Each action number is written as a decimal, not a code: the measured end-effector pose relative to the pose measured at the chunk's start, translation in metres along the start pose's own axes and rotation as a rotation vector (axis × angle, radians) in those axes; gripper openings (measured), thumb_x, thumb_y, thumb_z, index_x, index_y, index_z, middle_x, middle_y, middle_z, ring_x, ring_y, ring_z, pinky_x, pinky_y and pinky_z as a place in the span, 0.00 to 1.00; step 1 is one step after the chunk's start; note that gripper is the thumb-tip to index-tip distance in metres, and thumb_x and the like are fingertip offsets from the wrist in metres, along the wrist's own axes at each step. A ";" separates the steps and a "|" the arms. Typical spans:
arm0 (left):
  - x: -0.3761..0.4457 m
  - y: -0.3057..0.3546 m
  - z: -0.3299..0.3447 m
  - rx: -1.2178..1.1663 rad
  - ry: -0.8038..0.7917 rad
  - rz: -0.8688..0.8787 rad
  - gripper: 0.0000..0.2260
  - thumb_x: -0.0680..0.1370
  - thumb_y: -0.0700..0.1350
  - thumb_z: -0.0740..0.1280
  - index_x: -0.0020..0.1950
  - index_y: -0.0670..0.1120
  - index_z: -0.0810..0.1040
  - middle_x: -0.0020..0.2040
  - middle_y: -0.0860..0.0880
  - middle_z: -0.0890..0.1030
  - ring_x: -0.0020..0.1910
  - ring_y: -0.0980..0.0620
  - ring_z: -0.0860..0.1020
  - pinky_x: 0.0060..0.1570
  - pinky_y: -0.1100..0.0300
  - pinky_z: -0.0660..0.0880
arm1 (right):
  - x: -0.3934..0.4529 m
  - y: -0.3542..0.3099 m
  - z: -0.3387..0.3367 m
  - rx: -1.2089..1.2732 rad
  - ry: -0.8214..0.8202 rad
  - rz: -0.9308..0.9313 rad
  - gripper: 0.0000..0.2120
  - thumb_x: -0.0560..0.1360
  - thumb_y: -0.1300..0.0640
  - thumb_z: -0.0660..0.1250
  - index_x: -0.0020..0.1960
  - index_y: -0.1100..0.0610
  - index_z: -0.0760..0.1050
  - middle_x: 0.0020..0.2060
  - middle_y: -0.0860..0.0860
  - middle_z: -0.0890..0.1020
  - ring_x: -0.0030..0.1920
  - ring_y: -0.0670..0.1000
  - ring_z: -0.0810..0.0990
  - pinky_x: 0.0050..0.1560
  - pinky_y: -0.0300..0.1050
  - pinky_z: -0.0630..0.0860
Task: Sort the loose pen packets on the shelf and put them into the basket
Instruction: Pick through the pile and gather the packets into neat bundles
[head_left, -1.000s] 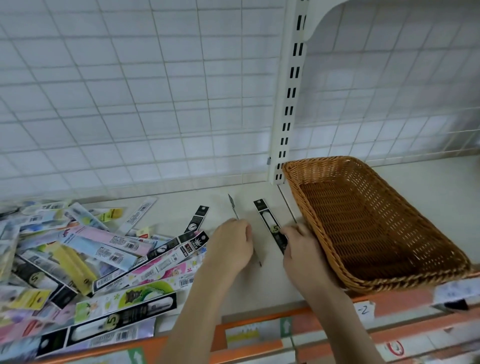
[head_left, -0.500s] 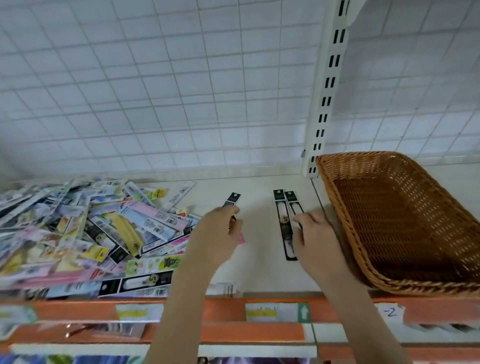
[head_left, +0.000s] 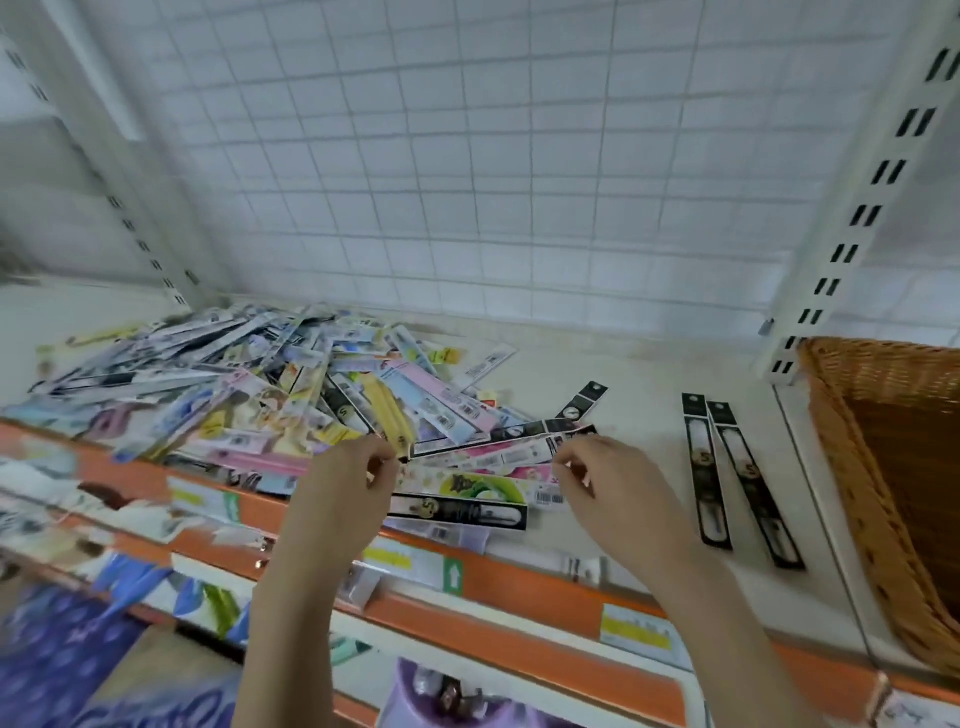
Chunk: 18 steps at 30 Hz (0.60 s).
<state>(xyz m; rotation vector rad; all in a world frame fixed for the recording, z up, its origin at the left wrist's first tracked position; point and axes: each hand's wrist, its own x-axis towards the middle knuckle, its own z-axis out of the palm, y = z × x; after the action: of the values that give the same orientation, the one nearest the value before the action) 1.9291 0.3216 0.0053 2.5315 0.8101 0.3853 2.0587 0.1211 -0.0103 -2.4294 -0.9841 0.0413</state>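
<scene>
The shelf (head_left: 623, 374) carries a wide heap of pen packets (head_left: 249, 405) at left and the wicker basket (head_left: 883, 467) at far right, no packets visible inside it. Two black packets (head_left: 727, 467) lie side by side between them. Your left hand (head_left: 343, 499) and right hand (head_left: 613, 493) hover, fingers curled and apparently holding nothing, at the heap's near edge. Pick matching black packets singly. A "5" shows on several; other print is unreadable.

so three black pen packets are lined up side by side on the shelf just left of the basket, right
Not quite: the head view shows two black pen packets lined up side by side on the shelf, just left of the basket, not three.
</scene>
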 end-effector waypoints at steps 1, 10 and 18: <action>0.002 -0.006 -0.003 0.001 0.006 -0.007 0.06 0.79 0.43 0.62 0.52 0.46 0.79 0.45 0.50 0.80 0.40 0.51 0.77 0.37 0.62 0.69 | 0.003 -0.007 0.003 -0.007 -0.026 -0.032 0.08 0.79 0.52 0.59 0.54 0.51 0.75 0.49 0.46 0.79 0.47 0.46 0.76 0.48 0.41 0.75; 0.038 -0.070 -0.037 -0.003 0.020 0.044 0.07 0.79 0.43 0.62 0.53 0.44 0.78 0.43 0.50 0.78 0.38 0.53 0.75 0.39 0.62 0.68 | 0.034 -0.054 0.036 -0.133 -0.184 -0.103 0.11 0.76 0.45 0.64 0.56 0.48 0.74 0.46 0.42 0.68 0.51 0.45 0.71 0.53 0.41 0.70; 0.076 -0.107 -0.053 -0.043 -0.018 0.225 0.06 0.79 0.43 0.62 0.52 0.46 0.78 0.42 0.51 0.79 0.35 0.58 0.74 0.33 0.67 0.69 | 0.041 -0.080 0.046 -0.077 0.051 0.136 0.04 0.77 0.52 0.64 0.47 0.52 0.72 0.38 0.46 0.78 0.40 0.49 0.75 0.42 0.45 0.71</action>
<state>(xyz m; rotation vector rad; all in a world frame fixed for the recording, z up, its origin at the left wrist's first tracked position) 1.9169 0.4626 0.0069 2.5893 0.5056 0.4465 2.0277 0.2166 -0.0057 -2.5519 -0.8114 -0.0113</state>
